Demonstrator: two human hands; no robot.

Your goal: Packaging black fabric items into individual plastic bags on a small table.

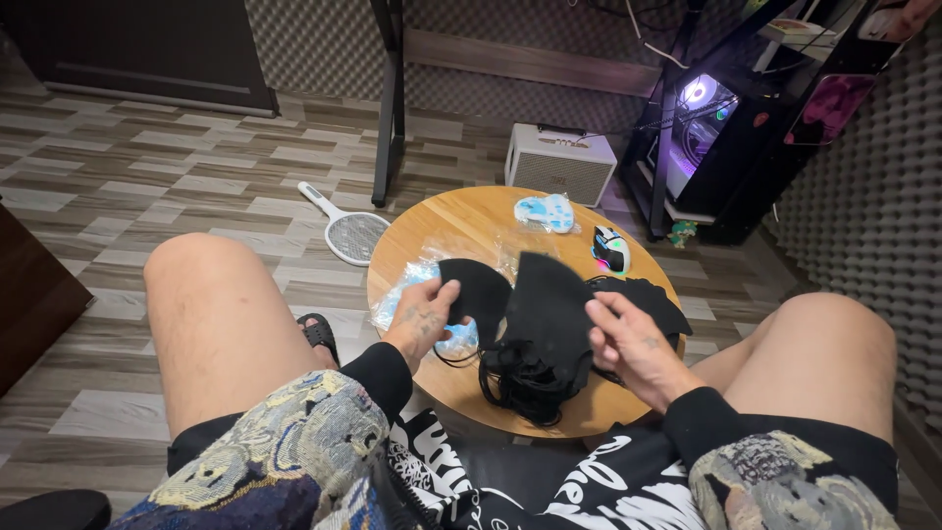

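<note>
My left hand [422, 319] pinches the edge of a black face mask [478, 287] lifted over a small round wooden table [471, 224]. My right hand [628, 339] holds the edge of a stack of black face masks [549, 304] whose black ear loops [520, 385] hang in a tangle near the table's front edge. More black masks [653, 299] lie flat behind my right hand. A clear plastic bag with blue print [417, 285] lies under my left hand.
On the table's far side lie a small blue-and-white packet [546, 212] and a lit computer mouse [610, 249]. A racket-shaped bug swatter [348, 230] and a white speaker box [559, 162] sit on the floor. A glowing computer tower [702, 123] stands at right. My bare knees flank the table.
</note>
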